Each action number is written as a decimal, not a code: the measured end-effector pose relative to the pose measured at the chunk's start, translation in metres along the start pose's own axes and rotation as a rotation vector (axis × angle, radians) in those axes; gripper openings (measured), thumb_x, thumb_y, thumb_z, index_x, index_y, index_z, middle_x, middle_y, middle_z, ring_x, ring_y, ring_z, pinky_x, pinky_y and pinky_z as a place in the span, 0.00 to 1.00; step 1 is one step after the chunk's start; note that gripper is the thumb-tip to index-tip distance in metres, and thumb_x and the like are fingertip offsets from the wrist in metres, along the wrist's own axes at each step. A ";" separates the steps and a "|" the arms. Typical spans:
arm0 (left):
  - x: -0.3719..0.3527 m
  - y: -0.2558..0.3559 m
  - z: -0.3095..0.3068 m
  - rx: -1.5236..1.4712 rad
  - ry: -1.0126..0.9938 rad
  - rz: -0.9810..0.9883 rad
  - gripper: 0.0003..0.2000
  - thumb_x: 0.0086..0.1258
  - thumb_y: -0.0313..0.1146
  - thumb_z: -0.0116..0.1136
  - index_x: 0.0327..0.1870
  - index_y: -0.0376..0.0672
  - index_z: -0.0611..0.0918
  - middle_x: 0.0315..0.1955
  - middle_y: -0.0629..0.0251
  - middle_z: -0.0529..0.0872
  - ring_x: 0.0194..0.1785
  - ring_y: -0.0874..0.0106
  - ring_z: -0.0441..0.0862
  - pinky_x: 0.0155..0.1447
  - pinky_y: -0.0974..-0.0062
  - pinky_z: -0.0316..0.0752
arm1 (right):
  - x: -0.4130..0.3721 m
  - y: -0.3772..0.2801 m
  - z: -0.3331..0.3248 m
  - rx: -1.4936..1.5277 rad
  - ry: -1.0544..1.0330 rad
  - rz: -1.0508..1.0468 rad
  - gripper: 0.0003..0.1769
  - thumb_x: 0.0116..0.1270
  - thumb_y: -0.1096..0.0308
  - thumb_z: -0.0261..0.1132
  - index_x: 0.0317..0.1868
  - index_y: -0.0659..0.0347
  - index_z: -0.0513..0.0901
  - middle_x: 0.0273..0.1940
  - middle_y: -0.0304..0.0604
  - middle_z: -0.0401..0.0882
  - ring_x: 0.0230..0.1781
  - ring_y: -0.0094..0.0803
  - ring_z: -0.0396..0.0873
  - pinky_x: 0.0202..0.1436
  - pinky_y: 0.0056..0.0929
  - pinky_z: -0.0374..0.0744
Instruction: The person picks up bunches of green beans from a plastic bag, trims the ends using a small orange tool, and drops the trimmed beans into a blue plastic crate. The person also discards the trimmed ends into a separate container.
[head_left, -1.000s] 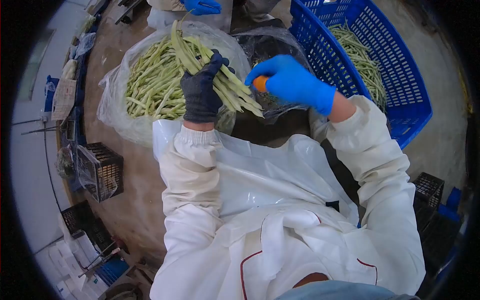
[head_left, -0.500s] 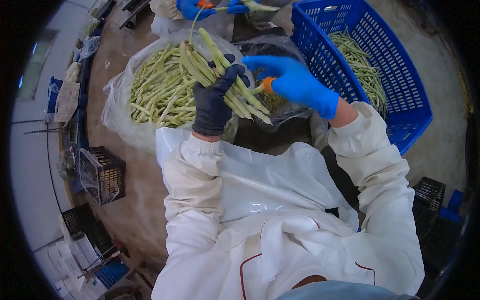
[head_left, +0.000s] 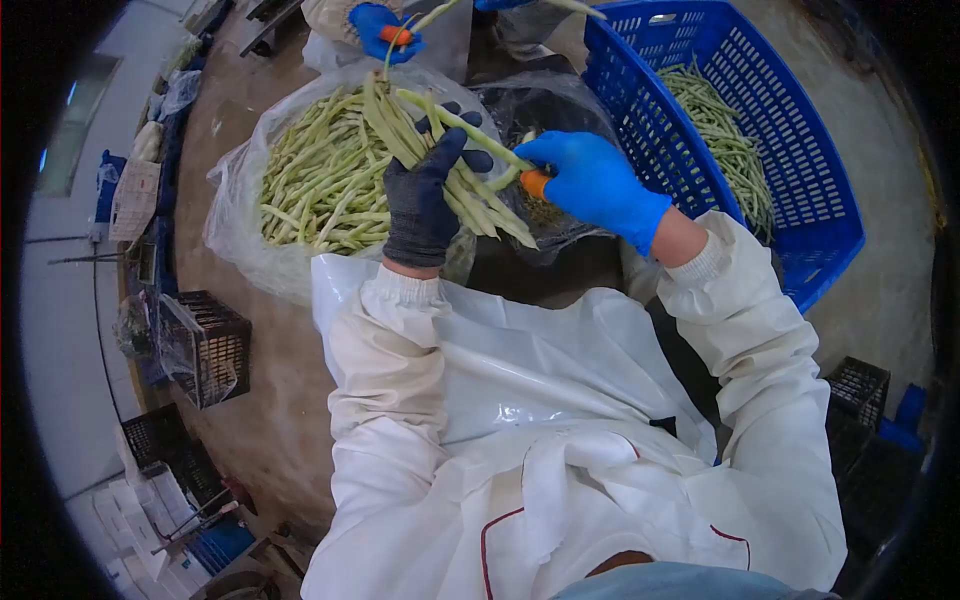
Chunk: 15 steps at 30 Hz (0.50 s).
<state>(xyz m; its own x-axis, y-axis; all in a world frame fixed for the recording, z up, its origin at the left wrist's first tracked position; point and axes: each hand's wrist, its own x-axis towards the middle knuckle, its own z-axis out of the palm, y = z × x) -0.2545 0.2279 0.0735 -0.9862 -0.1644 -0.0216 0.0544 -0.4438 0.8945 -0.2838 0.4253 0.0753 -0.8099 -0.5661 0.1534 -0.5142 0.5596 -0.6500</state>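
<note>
My left hand (head_left: 425,200), in a dark glove, is closed around a bunch of long pale-green beans (head_left: 395,125) that fan out above and below the fist. In a blue glove, my right hand (head_left: 600,185) pinches the lower end of one green bean (head_left: 465,128), which slants across in front of the left fingers. A small orange piece (head_left: 536,183) sits at the right fingertips; its kind does not show. Beneath the left hand, a clear plastic bag (head_left: 235,215) lies open, full of green beans (head_left: 320,180).
A blue slotted crate (head_left: 655,120) with green beans (head_left: 715,140) stands at the right. Behind the hands is a dark plastic-lined container (head_left: 560,100) with scraps. Opposite me, another person's blue-gloved hand (head_left: 378,25) holds something orange. A black crate (head_left: 215,350) rests on the floor at left.
My right hand has gone from spread fingers to a pinch on a bean, which now slants toward it. The other person's hands have moved apart.
</note>
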 end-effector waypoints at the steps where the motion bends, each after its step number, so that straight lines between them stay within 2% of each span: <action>1: 0.000 0.001 0.001 -0.007 -0.007 -0.010 0.16 0.65 0.25 0.60 0.54 0.34 0.77 0.40 0.56 0.85 0.33 0.70 0.84 0.38 0.74 0.80 | -0.001 0.002 0.003 0.006 -0.038 0.004 0.17 0.60 0.67 0.65 0.50 0.56 0.83 0.40 0.50 0.83 0.36 0.47 0.81 0.42 0.38 0.79; 5: 0.000 0.005 0.001 -0.008 -0.048 -0.032 0.18 0.65 0.24 0.58 0.57 0.34 0.75 0.43 0.52 0.84 0.33 0.69 0.83 0.40 0.75 0.80 | -0.003 -0.006 0.001 0.143 -0.096 0.014 0.18 0.62 0.70 0.64 0.53 0.57 0.81 0.42 0.48 0.83 0.36 0.43 0.81 0.43 0.34 0.78; 9: -0.003 0.003 0.002 0.114 -0.067 -0.027 0.19 0.65 0.22 0.56 0.57 0.32 0.74 0.42 0.51 0.85 0.34 0.70 0.82 0.40 0.75 0.79 | 0.006 -0.003 -0.003 0.221 0.031 -0.058 0.17 0.60 0.66 0.64 0.50 0.58 0.83 0.39 0.50 0.84 0.38 0.45 0.82 0.43 0.38 0.79; 12: -0.006 0.004 0.003 0.175 -0.106 -0.058 0.18 0.64 0.22 0.56 0.57 0.32 0.75 0.40 0.52 0.85 0.34 0.70 0.82 0.41 0.76 0.79 | 0.008 -0.001 -0.002 0.186 0.072 -0.135 0.14 0.60 0.67 0.64 0.46 0.57 0.84 0.39 0.49 0.84 0.38 0.46 0.82 0.42 0.37 0.79; 15: -0.006 -0.002 0.004 0.142 -0.113 -0.001 0.14 0.62 0.21 0.60 0.50 0.33 0.78 0.31 0.60 0.84 0.31 0.71 0.84 0.37 0.75 0.81 | 0.007 -0.003 -0.004 0.068 0.088 -0.215 0.10 0.59 0.67 0.64 0.42 0.57 0.84 0.37 0.48 0.83 0.37 0.48 0.81 0.40 0.38 0.79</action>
<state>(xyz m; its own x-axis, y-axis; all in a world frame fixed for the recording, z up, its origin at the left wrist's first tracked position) -0.2495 0.2333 0.0732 -0.9980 -0.0600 0.0207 0.0386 -0.3141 0.9486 -0.2891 0.4217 0.0817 -0.7068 -0.6112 0.3561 -0.6598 0.3882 -0.6434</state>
